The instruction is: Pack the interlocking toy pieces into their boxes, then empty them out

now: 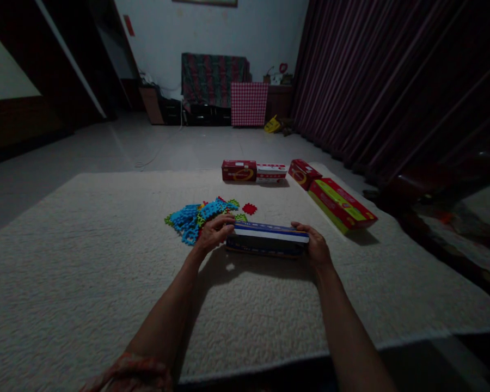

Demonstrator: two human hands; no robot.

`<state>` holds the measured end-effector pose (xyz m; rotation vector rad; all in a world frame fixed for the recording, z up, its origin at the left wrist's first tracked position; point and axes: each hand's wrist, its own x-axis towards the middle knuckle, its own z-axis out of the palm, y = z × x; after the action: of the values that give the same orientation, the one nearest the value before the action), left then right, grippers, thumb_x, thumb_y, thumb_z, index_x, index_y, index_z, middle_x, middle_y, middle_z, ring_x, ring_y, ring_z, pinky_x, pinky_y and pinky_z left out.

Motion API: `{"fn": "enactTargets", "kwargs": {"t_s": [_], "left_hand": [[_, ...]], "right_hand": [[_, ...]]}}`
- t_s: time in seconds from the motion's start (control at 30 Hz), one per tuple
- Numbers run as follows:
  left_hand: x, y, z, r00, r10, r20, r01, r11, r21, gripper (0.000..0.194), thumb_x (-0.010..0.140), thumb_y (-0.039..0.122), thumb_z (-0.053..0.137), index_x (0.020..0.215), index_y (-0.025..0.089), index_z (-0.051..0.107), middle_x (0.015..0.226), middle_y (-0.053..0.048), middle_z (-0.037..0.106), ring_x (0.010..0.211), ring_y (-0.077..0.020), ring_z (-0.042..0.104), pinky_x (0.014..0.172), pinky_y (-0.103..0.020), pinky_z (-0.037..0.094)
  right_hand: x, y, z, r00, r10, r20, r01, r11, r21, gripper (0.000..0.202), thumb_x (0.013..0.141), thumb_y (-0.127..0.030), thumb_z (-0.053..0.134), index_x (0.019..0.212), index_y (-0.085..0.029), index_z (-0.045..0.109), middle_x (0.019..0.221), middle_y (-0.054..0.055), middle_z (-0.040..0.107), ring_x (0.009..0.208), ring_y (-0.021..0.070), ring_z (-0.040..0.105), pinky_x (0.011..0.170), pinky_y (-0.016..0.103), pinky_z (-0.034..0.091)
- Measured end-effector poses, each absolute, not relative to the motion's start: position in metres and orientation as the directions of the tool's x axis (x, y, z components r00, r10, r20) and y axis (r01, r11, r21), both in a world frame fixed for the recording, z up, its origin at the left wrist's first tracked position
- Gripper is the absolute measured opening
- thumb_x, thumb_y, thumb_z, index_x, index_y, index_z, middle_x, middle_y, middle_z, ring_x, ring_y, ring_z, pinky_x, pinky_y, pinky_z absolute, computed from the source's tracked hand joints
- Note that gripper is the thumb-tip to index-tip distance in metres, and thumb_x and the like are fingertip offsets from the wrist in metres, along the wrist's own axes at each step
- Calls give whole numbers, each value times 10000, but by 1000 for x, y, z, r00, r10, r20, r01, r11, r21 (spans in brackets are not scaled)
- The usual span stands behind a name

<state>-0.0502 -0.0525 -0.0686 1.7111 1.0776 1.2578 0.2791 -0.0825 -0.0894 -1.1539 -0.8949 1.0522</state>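
A long dark-blue and white box (267, 239) is held lengthwise at its two ends, low over the pale quilted mat. My left hand (214, 234) grips its left end, with fingers over the top edge. At the right end, my right hand (316, 245) is closed round the corner. Just behind the left hand lies a heap of interlocking plastic pieces (188, 218), mostly blue with some green and red. One red piece (249, 208) lies apart beyond the box. The box's underside and far face are hidden.
Red and white boxes (239, 171) stand in a row at the mat's far side. To the right are another red box (304, 173) and a longer red and green box (343, 207). The quilted mat (85, 261) covers the floor; purple curtains (363, 81) hang on the right.
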Motion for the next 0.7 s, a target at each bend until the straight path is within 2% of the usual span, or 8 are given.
{"fn": "enactTargets", "kwargs": {"t_s": [0.1,0.2,0.27,0.43,0.7], "left_hand": [[-49,-48,-81,156,901,405,192,-430,882,351,773,497,713,913,183,785,1190,-143,746,1168,-294,668,1060,-459,505],[-50,-46,-88,176,900,398,210,-429,878,362,767,500,732,928,180,788,1256,-159,722,1204,-311,658,1021,-465,537],[-50,-45,-90,179,901,395,212,-427,879,372,773,506,730,937,177,791,1275,-164,714,1220,-318,652,1023,-470,540],[-48,-45,-89,148,895,421,231,-446,865,367,801,499,701,959,182,793,1244,-149,734,1211,-307,661,1091,-477,501],[-44,-46,-86,143,880,452,294,-474,830,359,868,458,623,1026,176,778,1238,-145,743,1210,-292,673,1105,-455,496]], "right_hand": [[276,-82,-90,292,953,76,-185,135,-973,227,759,-438,633,872,-256,708,1213,36,757,1147,281,684,1016,454,530],[278,-85,-88,238,962,131,-123,164,-979,368,853,-575,555,944,-256,715,1301,48,720,1242,292,639,1063,466,498],[280,-89,-85,181,970,160,-64,174,-983,403,863,-608,572,997,-255,711,1373,58,678,1289,303,606,1094,474,473],[286,-97,-80,31,986,162,83,159,-984,447,747,-510,780,1101,-267,660,1544,71,525,1383,328,515,1120,467,453],[286,-94,-81,34,987,156,126,151,-981,390,750,-470,783,1056,-272,646,1545,66,515,1405,319,492,1157,483,409]]}}
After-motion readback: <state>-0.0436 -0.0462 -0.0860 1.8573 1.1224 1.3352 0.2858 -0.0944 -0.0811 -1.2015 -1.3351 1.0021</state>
